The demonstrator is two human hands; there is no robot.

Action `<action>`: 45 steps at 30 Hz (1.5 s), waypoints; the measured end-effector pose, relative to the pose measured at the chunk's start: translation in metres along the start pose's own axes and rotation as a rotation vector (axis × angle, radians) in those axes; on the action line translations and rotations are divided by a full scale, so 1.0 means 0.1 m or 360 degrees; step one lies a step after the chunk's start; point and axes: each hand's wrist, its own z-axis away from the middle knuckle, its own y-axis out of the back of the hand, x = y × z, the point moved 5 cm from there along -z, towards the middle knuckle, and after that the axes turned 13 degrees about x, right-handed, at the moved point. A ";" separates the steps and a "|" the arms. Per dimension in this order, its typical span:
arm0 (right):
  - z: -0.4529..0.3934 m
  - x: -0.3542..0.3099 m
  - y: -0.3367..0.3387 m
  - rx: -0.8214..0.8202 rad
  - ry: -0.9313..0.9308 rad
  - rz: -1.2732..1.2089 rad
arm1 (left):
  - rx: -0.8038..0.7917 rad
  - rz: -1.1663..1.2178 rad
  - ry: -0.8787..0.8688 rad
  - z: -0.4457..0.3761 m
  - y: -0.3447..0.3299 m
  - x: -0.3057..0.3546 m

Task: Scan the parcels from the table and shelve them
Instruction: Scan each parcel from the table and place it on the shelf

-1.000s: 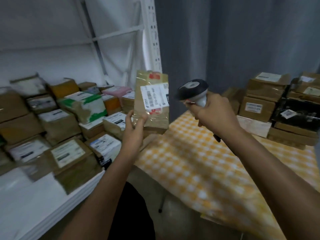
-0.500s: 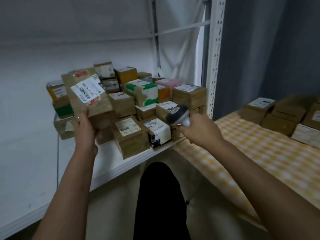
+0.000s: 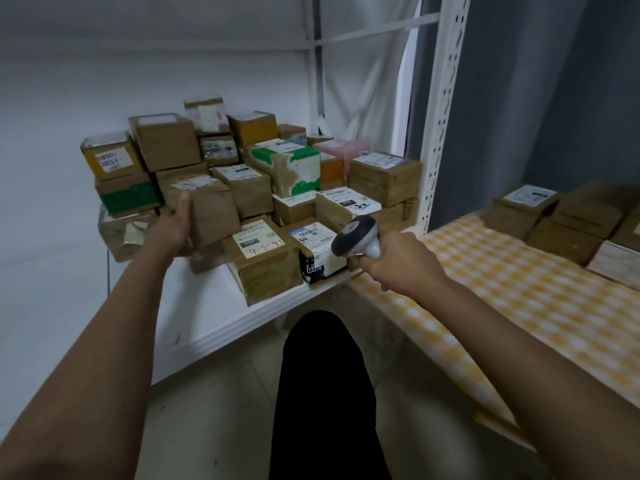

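My left hand [image 3: 173, 225] grips a brown taped parcel [image 3: 207, 209] by its left side, label facing up, low among the stacked parcels [image 3: 287, 174] on the white shelf [image 3: 214, 317]. The parcel sits just left of a box marked with red handwriting [image 3: 263, 258]. Whether it rests on the shelf or on another box is hidden by my hand. My right hand [image 3: 398, 261] holds a grey and black barcode scanner [image 3: 356, 235] by its handle, in front of the shelf's right end.
A white perforated shelf upright [image 3: 440, 126] stands between the shelf and the table with the yellow checked cloth [image 3: 519, 299]. Several brown parcels [image 3: 554, 220] lie at the table's far right. My dark-clad leg [image 3: 325, 393] is below, over a tiled floor.
My left hand has brought the parcel from raised in the air down and forward into the stack on the shelf. The view has swung left toward the shelf; the scanner hand stays low.
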 end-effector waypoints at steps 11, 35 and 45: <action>-0.15 0.13 -0.19 -0.0087 -0.0013 -0.0026 | 0.0415 -0.0302 -0.0384 -0.22 -0.17 0.06; -0.01 1.03 0.76 0.0089 -0.0298 -0.0098 | -0.0641 -0.0169 -0.1182 2.28 -2.07 1.11; 0.38 2.54 1.66 0.0524 -0.0761 -0.0060 | -0.1413 -0.0235 -0.1117 3.17 -3.63 1.09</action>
